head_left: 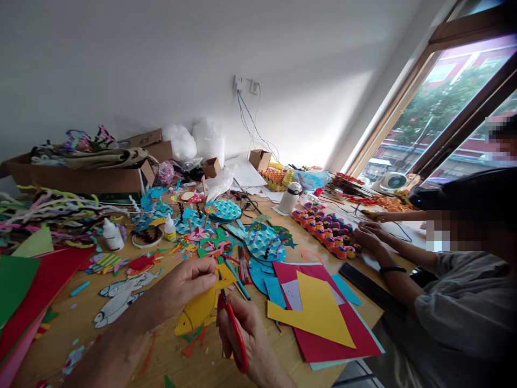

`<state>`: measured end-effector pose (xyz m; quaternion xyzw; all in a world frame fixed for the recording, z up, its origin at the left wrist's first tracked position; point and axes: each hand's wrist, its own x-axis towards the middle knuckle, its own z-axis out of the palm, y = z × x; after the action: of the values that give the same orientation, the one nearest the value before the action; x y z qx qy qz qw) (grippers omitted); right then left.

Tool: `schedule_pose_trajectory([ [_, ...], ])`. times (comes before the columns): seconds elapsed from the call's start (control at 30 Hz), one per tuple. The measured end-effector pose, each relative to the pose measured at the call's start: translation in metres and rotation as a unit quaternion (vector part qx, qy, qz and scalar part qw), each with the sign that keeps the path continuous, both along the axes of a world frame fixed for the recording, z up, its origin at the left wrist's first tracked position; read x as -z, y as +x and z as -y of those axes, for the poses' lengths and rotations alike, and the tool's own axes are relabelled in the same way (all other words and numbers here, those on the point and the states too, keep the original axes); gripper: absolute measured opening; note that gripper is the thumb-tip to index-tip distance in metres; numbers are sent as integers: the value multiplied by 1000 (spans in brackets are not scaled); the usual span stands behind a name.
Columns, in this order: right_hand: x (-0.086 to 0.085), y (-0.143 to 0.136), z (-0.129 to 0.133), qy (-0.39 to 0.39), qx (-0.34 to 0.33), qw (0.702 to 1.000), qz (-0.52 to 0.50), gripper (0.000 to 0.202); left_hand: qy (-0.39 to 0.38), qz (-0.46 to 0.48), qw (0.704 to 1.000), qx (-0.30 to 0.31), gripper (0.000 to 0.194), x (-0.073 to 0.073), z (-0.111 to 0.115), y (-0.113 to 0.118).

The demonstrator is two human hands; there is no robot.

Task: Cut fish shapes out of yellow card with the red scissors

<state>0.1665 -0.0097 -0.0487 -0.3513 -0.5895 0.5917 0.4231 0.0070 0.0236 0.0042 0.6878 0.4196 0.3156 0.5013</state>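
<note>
My left hand (196,280) pinches the upper edge of a yellow paper sheet (202,308) that has a fish outline drawn on it. In my right hand (246,328) is a pair of scissors with red handles (237,337); the dark blades point up near the sheet's right edge. Whether the blades touch the paper I cannot tell. Small red and green paper scraps (189,347) lie just below the sheet. To its left are white paper fish (121,299) with dark outlines. A marker (238,280) lies beyond my hands.
Stacked coloured paper (323,345) lies at the right, with folded blue paper pieces (262,245) behind it. Two white glue bottles (113,235) stand at the left. An egg carton (327,231) with painted cups sits near a co-worker's hands (369,237). A cardboard box (76,180) stands at the back left.
</note>
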Motion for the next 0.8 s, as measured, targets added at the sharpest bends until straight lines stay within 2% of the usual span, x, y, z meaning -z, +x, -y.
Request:
schedule_pose_trajectory([
  [0.2,5,0,1,-7,6,1000,12,48,-47,19,999,9,20,3,0,-3],
  [0.43,5,1,1,-13,5,1000,17,47,-5,10,1000,11,25,6,-2,-4],
  [0.63,6,1,2,-5,-6,1000,2,45,-32,7,999,26,22,1,-1,-3],
  [0.8,4,1,2,-7,-7,1000,24,46,-20,-21,999,30,22,-1,-2,-4],
])
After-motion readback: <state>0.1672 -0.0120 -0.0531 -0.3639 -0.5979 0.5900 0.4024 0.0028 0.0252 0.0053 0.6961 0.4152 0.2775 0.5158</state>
